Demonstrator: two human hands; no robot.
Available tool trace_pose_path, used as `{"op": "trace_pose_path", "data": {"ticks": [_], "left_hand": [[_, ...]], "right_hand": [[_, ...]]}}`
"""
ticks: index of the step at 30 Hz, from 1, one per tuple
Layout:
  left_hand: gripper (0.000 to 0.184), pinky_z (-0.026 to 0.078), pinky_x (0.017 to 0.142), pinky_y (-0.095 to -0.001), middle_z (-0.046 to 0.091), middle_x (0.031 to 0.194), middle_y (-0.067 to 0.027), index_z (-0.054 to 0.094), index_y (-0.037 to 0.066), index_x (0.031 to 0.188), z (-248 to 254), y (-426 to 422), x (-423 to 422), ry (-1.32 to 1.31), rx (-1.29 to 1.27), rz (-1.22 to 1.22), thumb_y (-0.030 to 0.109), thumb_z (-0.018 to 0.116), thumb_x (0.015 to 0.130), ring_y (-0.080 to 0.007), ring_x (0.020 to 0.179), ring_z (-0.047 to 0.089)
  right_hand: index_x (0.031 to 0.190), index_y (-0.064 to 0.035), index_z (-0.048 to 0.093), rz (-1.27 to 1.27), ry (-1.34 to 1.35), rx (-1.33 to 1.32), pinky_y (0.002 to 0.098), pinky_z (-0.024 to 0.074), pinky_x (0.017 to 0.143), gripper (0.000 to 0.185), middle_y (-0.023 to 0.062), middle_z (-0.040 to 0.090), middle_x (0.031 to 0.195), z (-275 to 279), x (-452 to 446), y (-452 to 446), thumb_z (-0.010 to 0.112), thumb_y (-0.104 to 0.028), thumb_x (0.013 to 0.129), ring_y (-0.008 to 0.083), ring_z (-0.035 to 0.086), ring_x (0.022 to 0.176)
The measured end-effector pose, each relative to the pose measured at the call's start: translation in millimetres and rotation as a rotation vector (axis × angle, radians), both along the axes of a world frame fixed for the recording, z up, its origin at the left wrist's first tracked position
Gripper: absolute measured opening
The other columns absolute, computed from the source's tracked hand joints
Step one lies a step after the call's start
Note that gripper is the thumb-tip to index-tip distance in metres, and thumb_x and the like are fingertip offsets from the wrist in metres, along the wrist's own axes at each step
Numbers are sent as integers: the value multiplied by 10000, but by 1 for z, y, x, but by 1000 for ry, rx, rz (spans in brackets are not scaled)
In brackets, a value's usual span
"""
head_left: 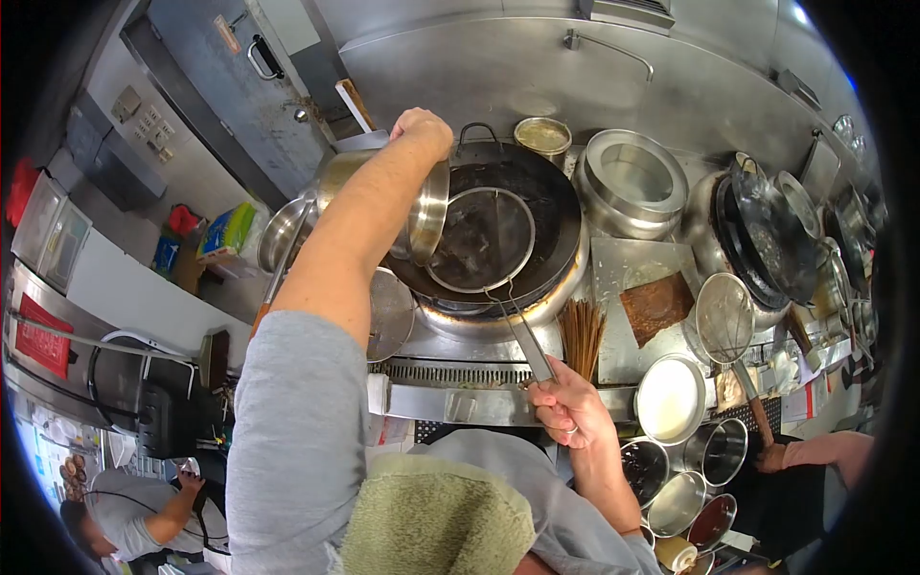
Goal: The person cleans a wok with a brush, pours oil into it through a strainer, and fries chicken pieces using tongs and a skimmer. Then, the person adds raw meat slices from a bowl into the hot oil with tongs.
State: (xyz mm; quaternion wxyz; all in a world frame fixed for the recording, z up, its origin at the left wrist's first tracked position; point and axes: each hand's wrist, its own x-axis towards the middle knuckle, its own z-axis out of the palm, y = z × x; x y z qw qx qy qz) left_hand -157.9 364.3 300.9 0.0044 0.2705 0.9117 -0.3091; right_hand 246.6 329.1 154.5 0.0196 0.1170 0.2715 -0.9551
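My left hand [422, 126] is closed at the top of a shiny metal pot [431, 216], which is tilted over the left side of a black wok [565, 216]. My forearm hides much of the pot, and exactly where my fingers grip it is hard to see. My right hand [572, 404] is wrapped round the flat handle of a round mesh strainer [494, 235]. The strainer's hoop lies over the middle of the wok, just right of the pot's lip. Dark, wet-looking contents show through the mesh. The wok sits on a round metal burner stand [498, 328].
A bamboo brush [581, 335] stands right of the wok, and a lidded steel pot [632, 182] is behind. Several sauce containers, one with white contents [671, 398], are near my right arm. Another person's hand [770, 458] holds a wooden-handled strainer [725, 316]. A second person [144, 517] is lower left.
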Motion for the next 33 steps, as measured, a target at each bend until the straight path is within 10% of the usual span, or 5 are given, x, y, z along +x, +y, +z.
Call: {"op": "trace_pose_path", "data": {"ticks": [16,24,33], "left_hand": [[476,516,764,-367,656,1048,-136,597,49,1093,54,-145,-133,-160,520,-135,189,658,642,-283,886,651],[412,500,604,-314,626,891,-123,541,-38,1076,131,-80,19,-775,1198,-189,84,593,685,-187,713,624],[268,524,530,-370,642,774,-134,601,-32,945,-41,130,115,-1399,1353,-96,102,640,717,-241,623,642]], "right_hand": [[1411,-84,194,4,57,-213,163,251,255,571,33,385,753,-34,24,16,407,9,890,27,291,383],[1451,-90,75,63,87,-163,163,236,282,635,14,425,748,-72,27,16,437,-42,931,22,282,388],[1399,-120,167,48,64,-85,181,261,289,575,-10,413,698,-89,22,14,477,-61,919,12,296,386]]}}
